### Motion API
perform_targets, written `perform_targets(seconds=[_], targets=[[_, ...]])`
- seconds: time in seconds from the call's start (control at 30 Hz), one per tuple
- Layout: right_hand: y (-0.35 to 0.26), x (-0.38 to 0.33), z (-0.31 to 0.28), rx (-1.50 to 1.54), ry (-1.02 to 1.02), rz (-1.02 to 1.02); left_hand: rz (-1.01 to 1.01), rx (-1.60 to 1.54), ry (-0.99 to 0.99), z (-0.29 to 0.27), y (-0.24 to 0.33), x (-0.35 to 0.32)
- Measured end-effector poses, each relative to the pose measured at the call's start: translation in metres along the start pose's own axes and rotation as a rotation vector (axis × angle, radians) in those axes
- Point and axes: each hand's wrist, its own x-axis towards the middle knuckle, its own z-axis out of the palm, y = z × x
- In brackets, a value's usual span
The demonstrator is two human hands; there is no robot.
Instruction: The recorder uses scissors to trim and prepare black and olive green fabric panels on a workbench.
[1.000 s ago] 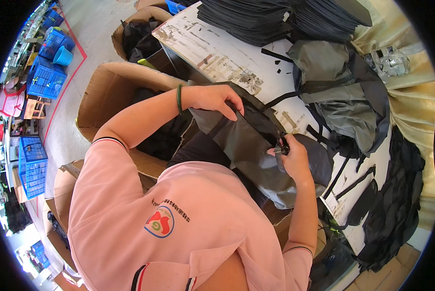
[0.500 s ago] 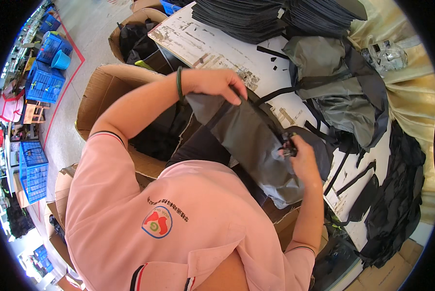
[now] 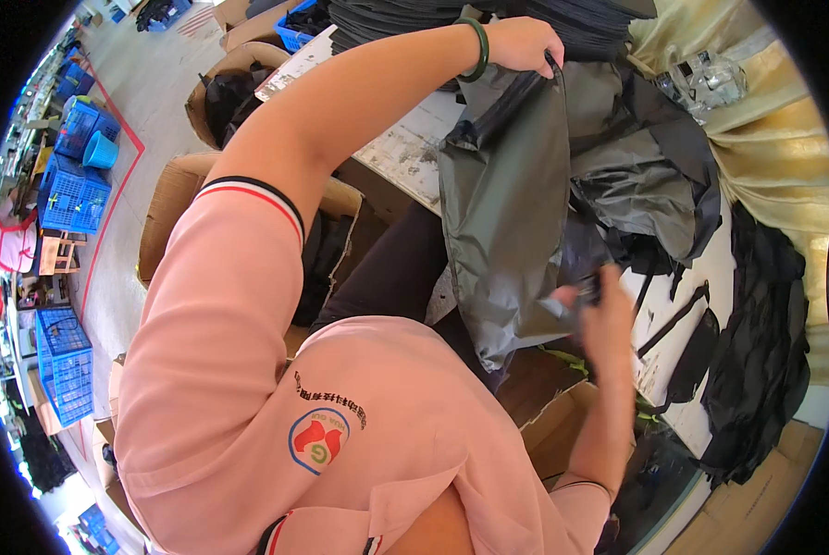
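Note:
My left hand (image 3: 525, 44) is closed on the top edge of a dark grey, coated fabric piece (image 3: 507, 203), holding it up at the far side of the table. The fabric hangs down toward my lap, with a black band along its edge. My right hand (image 3: 607, 319), smeared by motion, is at the fabric's lower right side. Its fingers are closed around a small dark tool (image 3: 588, 294), too blurred to name. Just behind the held piece lies a grey and black fabric bag (image 3: 641, 176) with black straps, on the worn white table (image 3: 401, 153).
Stacked black sheets (image 3: 387, 28) stand at the table's far end. Black fabric pieces (image 3: 757, 361) are heaped at the right, beside a gold curtain (image 3: 775, 157) and a clear plastic bag (image 3: 706, 81). Open cardboard boxes (image 3: 169, 208) stand left; blue crates (image 3: 74, 194) line the floor beyond.
My left hand has risen far up and to the right, pulling the fabric upright over the table. My right hand has shifted slightly right and nearer.

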Motion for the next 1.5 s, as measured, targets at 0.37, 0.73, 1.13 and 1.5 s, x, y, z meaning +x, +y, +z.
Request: perform_targets(seconds=[0.37,0.73,1.13,1.5], targets=[[0.050,-0.026,0.115,-0.072,0.158,-0.107,-0.031,-0.024,0.093,0.024,0.005,0.003],[0.069,-0.010,0.075,-0.027,0.198,0.030,0.296,0.117,0.415,0.012,0.056,-0.111],[0.081,0.000,0.066,0.103,0.193,-0.032,0.383,-0.078,0.052,0.133,0.171,-0.205],[0.071,-0.013,0.042,-0.020,0.109,-0.059,-0.261,-1.318,-0.617,0.099,0.164,-0.152]])
